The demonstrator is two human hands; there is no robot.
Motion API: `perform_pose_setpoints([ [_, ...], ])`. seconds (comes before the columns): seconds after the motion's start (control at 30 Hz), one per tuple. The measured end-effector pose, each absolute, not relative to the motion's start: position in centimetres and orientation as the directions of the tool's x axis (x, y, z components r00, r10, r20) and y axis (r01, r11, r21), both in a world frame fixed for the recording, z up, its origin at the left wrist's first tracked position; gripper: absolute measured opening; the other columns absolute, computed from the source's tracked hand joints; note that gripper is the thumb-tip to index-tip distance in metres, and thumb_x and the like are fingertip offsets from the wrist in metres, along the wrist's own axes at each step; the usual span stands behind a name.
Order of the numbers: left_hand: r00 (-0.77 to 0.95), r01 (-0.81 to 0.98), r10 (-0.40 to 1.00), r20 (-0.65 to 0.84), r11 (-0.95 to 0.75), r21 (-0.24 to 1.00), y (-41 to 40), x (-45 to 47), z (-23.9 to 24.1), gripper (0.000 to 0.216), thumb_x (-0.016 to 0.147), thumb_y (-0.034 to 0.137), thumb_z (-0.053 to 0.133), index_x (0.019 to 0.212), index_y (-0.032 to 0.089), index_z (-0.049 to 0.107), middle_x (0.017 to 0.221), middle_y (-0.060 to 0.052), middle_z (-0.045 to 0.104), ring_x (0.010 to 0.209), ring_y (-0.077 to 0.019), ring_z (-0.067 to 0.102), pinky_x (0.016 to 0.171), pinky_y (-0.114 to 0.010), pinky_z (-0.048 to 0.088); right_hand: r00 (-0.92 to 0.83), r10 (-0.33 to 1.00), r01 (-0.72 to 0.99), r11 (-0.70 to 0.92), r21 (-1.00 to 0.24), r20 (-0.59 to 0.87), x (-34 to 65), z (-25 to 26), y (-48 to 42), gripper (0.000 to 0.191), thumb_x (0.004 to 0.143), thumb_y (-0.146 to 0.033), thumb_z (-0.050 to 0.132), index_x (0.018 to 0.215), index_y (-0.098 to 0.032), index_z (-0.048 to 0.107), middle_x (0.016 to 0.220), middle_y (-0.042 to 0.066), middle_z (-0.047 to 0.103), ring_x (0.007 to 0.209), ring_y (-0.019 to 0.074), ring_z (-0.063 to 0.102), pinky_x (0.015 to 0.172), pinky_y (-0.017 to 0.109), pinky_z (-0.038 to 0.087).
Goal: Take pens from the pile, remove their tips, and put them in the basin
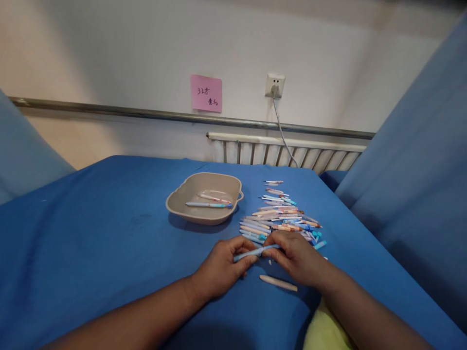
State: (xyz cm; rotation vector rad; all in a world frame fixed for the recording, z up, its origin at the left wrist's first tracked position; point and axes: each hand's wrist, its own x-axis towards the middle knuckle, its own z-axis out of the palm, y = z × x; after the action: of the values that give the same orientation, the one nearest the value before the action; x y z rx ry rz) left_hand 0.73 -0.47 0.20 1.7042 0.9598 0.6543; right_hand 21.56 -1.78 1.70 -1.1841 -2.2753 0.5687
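Observation:
Both of my hands hold one light blue pen (pixel 255 252) level over the blue cloth. My left hand (pixel 223 268) pinches its left end, and my right hand (pixel 297 257) has its fingers closed round the right end. A beige pen barrel (pixel 278 283) lies on the cloth just below my right hand. Just beyond my hands is a pile of several pens and pen parts (pixel 279 218). Further back on the left, a beige tray (pixel 177 200) holds two pens (pixel 209 201).
The table is covered with a blue cloth (pixel 91 243). Blue fabric panels rise at the right (pixel 419 170) and the left (pixel 22 150). Behind are a wall with a pink note (pixel 206 93), a socket with a cable (pixel 275 86) and a radiator (pixel 288 151).

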Motion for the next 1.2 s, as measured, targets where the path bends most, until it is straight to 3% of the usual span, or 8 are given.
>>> perform_pose_setpoints([
  [0.2, 0.603, 0.269, 0.783, 0.153, -0.379, 0.885, -0.6, 0.7, 1.5, 0.029, 0.088, 0.032, 0.051, 0.112, 0.025, 0.066, 0.098, -0.005, 0.070, 0.085, -0.0201, 0.060, 0.077, -0.029, 0.047, -0.428, 0.881, 0.579, 0.438, -0.688, 0.201, 21.2, 1.3, -1.7, 0.010, 0.088, -0.027, 0.054, 0.083, -0.019, 0.058, 0.079, 0.002, 0.064, 0.076, 0.0160, 0.058, 0.069, 0.027, 0.041],
  [0.33, 0.564, 0.219, 0.825, 0.035, -0.190, 0.957, -0.1, 0.5, 1.0, 0.030, 0.088, 0.037, 0.052, 0.110, 0.022, 0.063, 0.081, -0.002, 0.065, 0.059, -0.0124, 0.054, 0.055, -0.022, 0.044, -0.358, 0.923, 0.202, 0.225, -0.953, 0.142, 20.9, 0.9, -1.5, 0.023, 0.084, -0.034, 0.060, 0.099, -0.023, 0.047, 0.081, -0.001, 0.060, 0.070, 0.0142, 0.058, 0.061, 0.025, 0.046],
  [0.43, 0.553, 0.151, 0.833, -0.011, -0.087, 0.985, 0.3, 0.4, 0.2, 0.033, 0.086, 0.039, 0.055, 0.112, 0.020, 0.060, 0.079, -0.002, 0.061, 0.055, -0.0097, 0.051, 0.051, -0.020, 0.042, -0.378, 0.918, -0.048, 0.111, -0.993, 0.121, 20.9, 0.5, -1.2, 0.029, 0.081, -0.039, 0.063, 0.097, -0.022, 0.047, 0.076, -0.002, 0.058, 0.064, 0.0120, 0.057, 0.058, 0.025, 0.047],
  [0.53, 0.571, 0.129, 0.820, -0.042, -0.039, 0.991, 0.5, 0.5, 0.0, 0.032, 0.086, 0.039, 0.056, 0.111, 0.019, 0.058, 0.079, -0.002, 0.059, 0.054, -0.0091, 0.050, 0.050, -0.020, 0.042, -0.394, 0.910, -0.109, 0.094, -0.990, 0.129, 20.9, 0.3, -0.8, 0.028, 0.078, -0.039, 0.067, 0.093, -0.020, 0.052, 0.072, -0.003, 0.058, 0.061, 0.0108, 0.056, 0.059, 0.025, 0.047],
  [0.73, 0.646, 0.161, 0.762, -0.047, -0.076, 0.984, -0.1, 0.8, 0.6, 0.026, 0.090, 0.036, 0.050, 0.102, 0.017, 0.062, 0.081, -0.003, 0.060, 0.061, -0.0109, 0.054, 0.059, -0.023, 0.045, -0.378, 0.916, -0.048, 0.124, -0.991, 0.133, 20.8, 0.8, -1.0, 0.021, 0.079, -0.036, 0.065, 0.090, -0.019, 0.059, 0.069, -0.002, 0.061, 0.055, 0.0103, 0.057, 0.054, 0.024, 0.046],
  [0.9, 0.675, 0.174, 0.737, 0.031, -0.199, 0.964, -0.4, 0.7, 1.0, 0.028, 0.090, 0.033, 0.050, 0.111, 0.019, 0.062, 0.087, -0.004, 0.063, 0.076, -0.0152, 0.055, 0.071, -0.025, 0.045, -0.366, 0.883, 0.198, 0.383, -0.902, 0.295, 20.7, 2.3, -2.0, 0.009, 0.082, -0.022, 0.062, 0.089, -0.019, 0.065, 0.069, -0.001, 0.066, 0.059, 0.0110, 0.060, 0.059, 0.023, 0.047],
  [1.0, 0.673, 0.189, 0.738, 0.051, -0.238, 0.953, -0.4, 0.5, 1.2, 0.030, 0.089, 0.033, 0.051, 0.115, 0.019, 0.060, 0.082, -0.001, 0.061, 0.075, -0.0148, 0.053, 0.069, -0.023, 0.043, -0.349, 0.849, 0.275, 0.498, -0.823, 0.397, 20.8, 2.6, -2.3, 0.009, 0.079, -0.019, 0.064, 0.088, -0.018, 0.066, 0.071, 0.000, 0.067, 0.063, 0.0117, 0.061, 0.061, 0.022, 0.047],
  [1.2, 0.636, 0.260, 0.772, 0.001, -0.215, 0.941, -0.6, 0.7, 1.7, 0.028, 0.092, 0.036, 0.047, 0.105, 0.017, 0.063, 0.067, 0.002, 0.051, 0.063, -0.0113, 0.046, 0.061, -0.021, 0.038, -0.319, 0.875, 0.294, 0.457, -0.839, 0.365, 21.1, 2.1, -1.9, 0.006, 0.079, -0.023, 0.065, 0.083, -0.018, 0.064, 0.065, -0.002, 0.063, 0.059, 0.0111, 0.058, 0.057, 0.021, 0.045],
])
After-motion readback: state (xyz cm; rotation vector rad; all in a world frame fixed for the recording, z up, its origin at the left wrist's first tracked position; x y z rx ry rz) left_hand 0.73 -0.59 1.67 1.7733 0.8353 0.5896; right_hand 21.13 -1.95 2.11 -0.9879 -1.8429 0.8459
